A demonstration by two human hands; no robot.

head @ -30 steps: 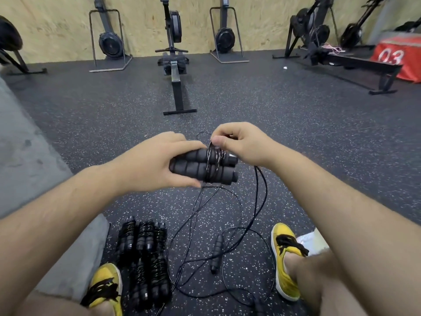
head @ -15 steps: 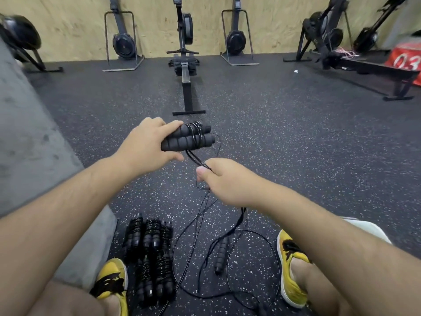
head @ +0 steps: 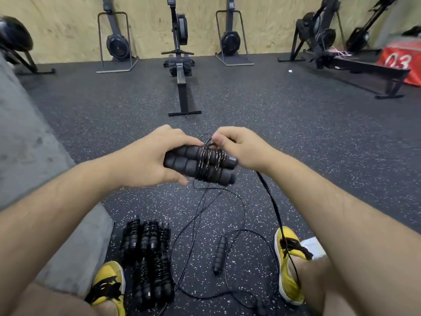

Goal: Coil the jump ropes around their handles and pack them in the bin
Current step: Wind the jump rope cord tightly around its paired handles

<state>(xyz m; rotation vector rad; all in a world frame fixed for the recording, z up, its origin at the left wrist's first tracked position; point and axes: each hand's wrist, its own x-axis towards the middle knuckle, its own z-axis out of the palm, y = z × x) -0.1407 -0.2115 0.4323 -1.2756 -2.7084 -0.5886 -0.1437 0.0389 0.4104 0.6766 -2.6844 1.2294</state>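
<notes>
Both hands are closed on one jump rope, held above the floor between the person's knees. The left hand point(head: 148, 160) wraps around the butt ends of two black foam handles point(head: 193, 166), which lie side by side and point to the right. The right hand point(head: 241, 149) pinches the thin cord point(head: 210, 159) between thumb and fingers just above the handles.

Dark speckled rubber floor point(head: 296, 137) fills most of the view, with rowing machines point(head: 180, 71) along a plywood wall at the far side. A grey slab point(head: 27, 144) runs down the left edge. No bin is in view.

Near the left of two yellow shoes point(head: 109, 283) sits a stack of coiled ropes point(head: 148, 254), each already wound around its handles. A loose handle point(head: 219, 254) from another rope lies on the floor between the feet.

Several turns of cord already wrap the middle of the held handles. The slack point(head: 272, 201) drops from the right hand across the right shoe and loops over the floor.

The bundle looks light. The ribbed foam should give a little and offer a sure hold, so gripping the ends leaves the middle free for winding. The cord looks thin, smooth and springy, so it is likely to slip off or uncoil without tension. It is best pinched close to the handles and fed on under a steady pull. The slack may also snag on the shoe or the other rope.
</notes>
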